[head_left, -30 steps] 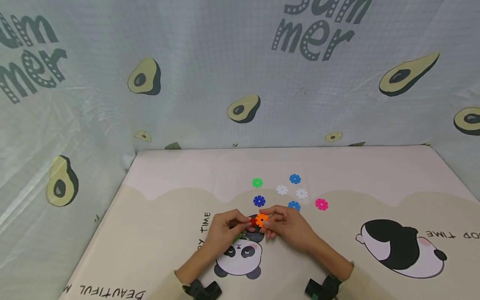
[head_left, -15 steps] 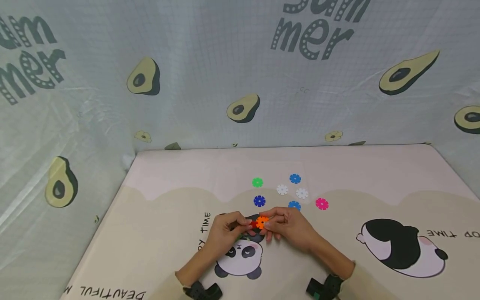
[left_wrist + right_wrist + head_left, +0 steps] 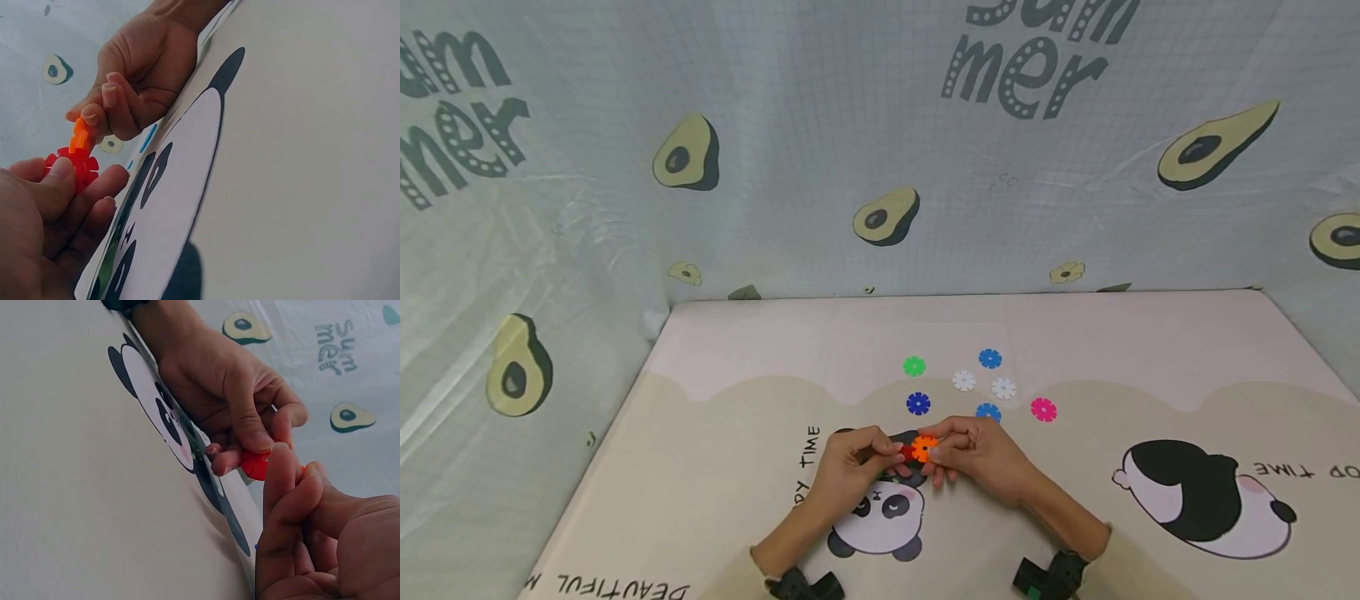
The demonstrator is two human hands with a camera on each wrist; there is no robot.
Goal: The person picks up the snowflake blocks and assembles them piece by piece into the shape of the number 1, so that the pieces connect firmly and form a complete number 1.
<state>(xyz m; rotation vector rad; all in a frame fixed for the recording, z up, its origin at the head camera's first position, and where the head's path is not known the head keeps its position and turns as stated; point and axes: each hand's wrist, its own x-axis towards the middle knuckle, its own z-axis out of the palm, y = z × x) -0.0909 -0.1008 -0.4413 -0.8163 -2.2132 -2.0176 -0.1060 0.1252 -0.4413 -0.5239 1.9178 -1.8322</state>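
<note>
Between thumb and fingers my left hand (image 3: pixel 852 467) pinches a red notched disc (image 3: pixel 76 167), a flat flower-like piece. Opposite it, my right hand (image 3: pixel 981 454) pinches an orange notched disc (image 3: pixel 924 448) by its edge. The two discs meet at right angles, edge to edge, in the left wrist view, and look slotted together; how deep the slots engage cannot be told. Fingers hide much of both pieces, and in the right wrist view the orange one is almost wholly covered. Both hands are above the printed panda (image 3: pixel 880 517).
Beyond the hands lie several loose notched discs: a green disc (image 3: pixel 914 367), a dark blue disc (image 3: pixel 918 403), a pink disc (image 3: pixel 1043 409), light blue ones and white ones. A patterned cloth (image 3: pixel 790 167) hangs behind the table (image 3: pixel 700 467).
Both hands have come slightly nearer the person with the joined discs, still pinching them. The loose discs have stayed in place.
</note>
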